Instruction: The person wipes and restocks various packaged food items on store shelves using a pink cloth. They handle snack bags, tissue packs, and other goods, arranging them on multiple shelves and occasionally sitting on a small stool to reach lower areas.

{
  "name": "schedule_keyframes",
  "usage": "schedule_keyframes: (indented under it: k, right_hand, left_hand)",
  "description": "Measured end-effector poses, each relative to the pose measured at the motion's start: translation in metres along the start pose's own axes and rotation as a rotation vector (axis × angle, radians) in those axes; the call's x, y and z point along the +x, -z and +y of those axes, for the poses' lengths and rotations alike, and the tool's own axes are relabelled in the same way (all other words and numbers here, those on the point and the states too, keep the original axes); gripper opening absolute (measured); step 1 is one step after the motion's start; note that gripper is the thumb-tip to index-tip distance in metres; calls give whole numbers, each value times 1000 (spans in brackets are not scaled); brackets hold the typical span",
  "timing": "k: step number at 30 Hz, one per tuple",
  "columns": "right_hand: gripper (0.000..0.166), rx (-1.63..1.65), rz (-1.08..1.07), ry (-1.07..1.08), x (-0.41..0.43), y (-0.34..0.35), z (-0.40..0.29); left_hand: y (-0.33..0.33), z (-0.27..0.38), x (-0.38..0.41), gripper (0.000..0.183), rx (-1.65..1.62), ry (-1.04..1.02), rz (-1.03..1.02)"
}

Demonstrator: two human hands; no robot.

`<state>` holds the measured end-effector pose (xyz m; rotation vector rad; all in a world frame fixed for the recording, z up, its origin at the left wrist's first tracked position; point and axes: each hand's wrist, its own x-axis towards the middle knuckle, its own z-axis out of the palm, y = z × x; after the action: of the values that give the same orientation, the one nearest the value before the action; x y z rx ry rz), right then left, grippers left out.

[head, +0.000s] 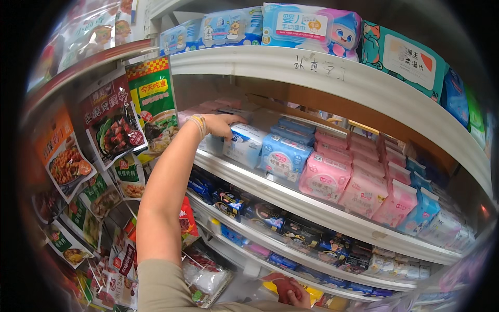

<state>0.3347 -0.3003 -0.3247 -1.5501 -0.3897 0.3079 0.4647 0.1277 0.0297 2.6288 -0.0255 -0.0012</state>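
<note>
My left hand [220, 125], with beaded bands at its wrist, reaches onto the middle shelf. Its spread fingers touch the back left corner of a white and blue soft pack [243, 146]; whether they grip it is unclear. Right of that pack stands a light blue pack [285, 156], then pink packs [325, 177] in rows going back. More packs lie behind and left of my left hand, partly hidden by it. Low in the view, my right hand [299, 295] is closed on a dark red cloth-like item [277, 284], in front of a yellow item [312, 292].
Hanging seasoning packets [113, 117] on hooks crowd the left side. Wet wipe packs [312, 29] stand on the upper shelf, whose white front edge [249, 60] overhangs my reaching hand. Lower shelves hold dark packs [300, 232]. A clear bag [204, 277] lies below my left arm.
</note>
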Motion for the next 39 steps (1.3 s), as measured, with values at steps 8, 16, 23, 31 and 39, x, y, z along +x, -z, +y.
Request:
schedule_keyframes:
  k: [8, 16, 23, 31, 39]
  right_hand:
    - [39, 81, -96, 39, 11, 13, 38]
    - [37, 163, -101, 27, 13, 14, 52]
    - [37, 57, -102, 28, 19, 12, 47]
    - [37, 69, -73, 10, 26, 9, 50]
    - [37, 65, -55, -1, 49, 3, 53]
  left_hand:
    - [-31, 32, 20, 51, 317, 78, 279]
    - [-48, 23, 20, 52, 471, 71, 331]
    - [-48, 27, 38, 39, 363, -49, 237]
    - [-26, 10, 50, 35, 453, -241, 247]
    - [11, -21, 91, 35, 560, 65, 311]
